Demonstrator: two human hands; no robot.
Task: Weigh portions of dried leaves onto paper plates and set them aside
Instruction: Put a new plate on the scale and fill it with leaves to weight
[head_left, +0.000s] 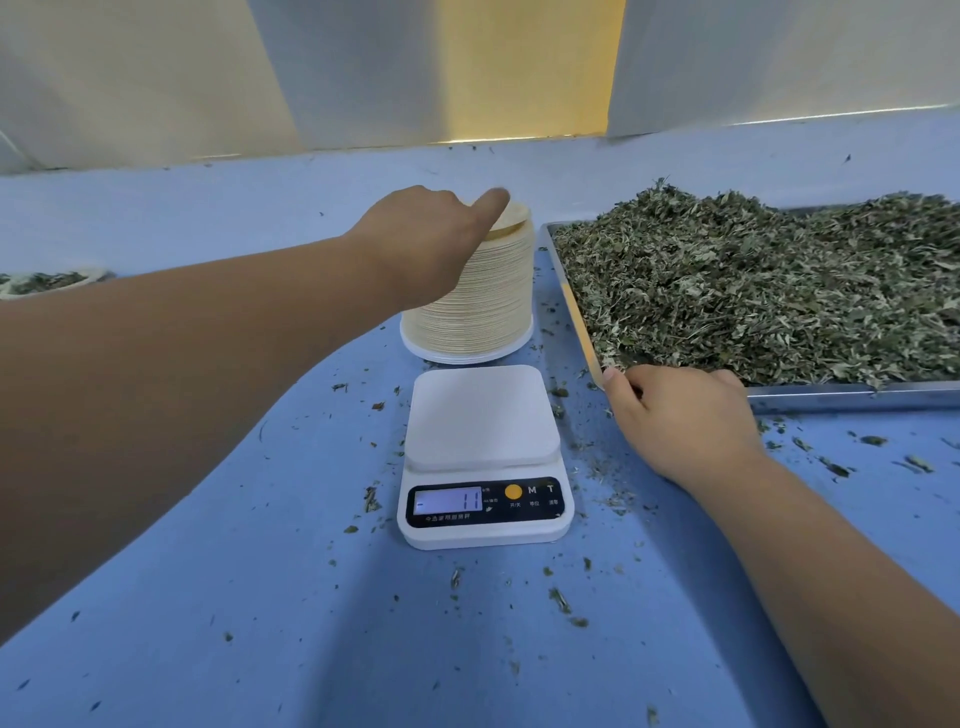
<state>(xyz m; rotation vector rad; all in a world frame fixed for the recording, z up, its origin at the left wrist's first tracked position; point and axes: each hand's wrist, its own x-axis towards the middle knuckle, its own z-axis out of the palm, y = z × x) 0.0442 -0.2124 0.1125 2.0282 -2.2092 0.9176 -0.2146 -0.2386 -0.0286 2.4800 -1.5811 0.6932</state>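
Now at the plate stack (478, 301) (scale (483, 457) reads 11).
Fingers of the left hand (426, 239) pinch the top plate (514, 218); those of the right hand (680, 421) clamp the leaf tray (852, 396) corner.

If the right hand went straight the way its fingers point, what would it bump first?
Probably the dried leaves in the tray; the right hand holds the tray's near corner.

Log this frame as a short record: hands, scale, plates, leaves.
left hand: grips top plate of plate stack
right hand: holds near corner of metal tray
dried leaves: heaped in tray
scale: platform bare, display shows 11
filled plate: far left edge
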